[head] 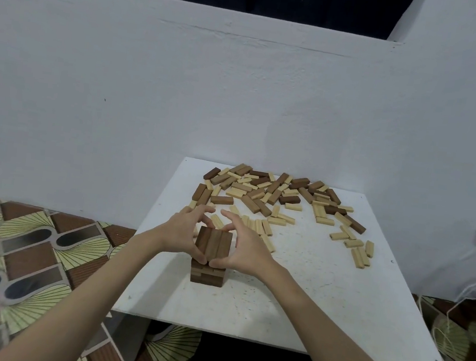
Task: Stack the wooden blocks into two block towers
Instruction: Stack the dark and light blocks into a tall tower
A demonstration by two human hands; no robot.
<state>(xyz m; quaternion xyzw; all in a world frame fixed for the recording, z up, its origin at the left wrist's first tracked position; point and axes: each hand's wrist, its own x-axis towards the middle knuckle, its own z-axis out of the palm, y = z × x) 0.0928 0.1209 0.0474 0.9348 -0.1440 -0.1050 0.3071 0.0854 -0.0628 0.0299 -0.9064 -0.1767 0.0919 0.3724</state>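
Observation:
A short tower of dark brown wooden blocks stands near the front left of the white board. Its top layer has three blocks side by side. My left hand grips the tower's left side, thumb at the near edge and fingers curved over the far edge. My right hand grips the right side the same way, and the two thumbs nearly meet at the front. A pile of loose dark and pale blocks lies scattered across the back of the board.
A white wall rises right behind the board. Patterned floor covering lies to the left. White fabric and string sit at the right edge. Bare board lies to the right of the tower.

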